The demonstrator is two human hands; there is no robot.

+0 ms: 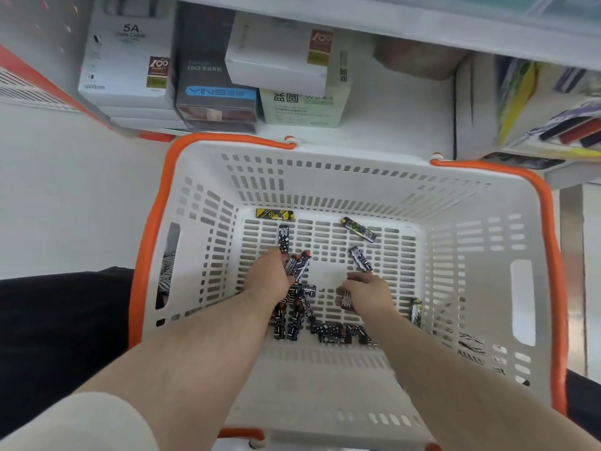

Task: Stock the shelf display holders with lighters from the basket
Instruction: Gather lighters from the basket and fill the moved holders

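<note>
Both bare arms down inside a white slotted basket (461, 242) with an orange rim, set on the floor in front of a low shelf (390, 102).

Left hand (270, 281) near the middle of the basket floor, fingers curled round a small bunch of black-and-white patterned lighters (297, 267), their ends sticking out past the knuckles. Right hand (367, 292) just to the right, fingers bent down toward the floor, a small dark lighter (345, 301) seen under the palm; hard to tell whether actually gripped or only touched.

More lighters loose on the basket floor: a heap of black-and-white ones (294, 315) under and behind the left wrist, a row (341, 333) along the near wall, one patterned lighter (361, 259) lying just beyond the right fingertips, another (283, 235) just beyond the left hand. Yellow-and-black lighter (274, 214) flat against the far wall, a second (358, 229) at an angle near the far right, a third (416, 311) propped against the right wall.

On the shelf behind the basket, stacked boxes: a white one marked 5A (125, 60), a dark one with a blue band (214, 83), white and pale green ones (292, 86). Further right, blurred coloured packets (553, 118). Display holders not made out anywhere.
</note>
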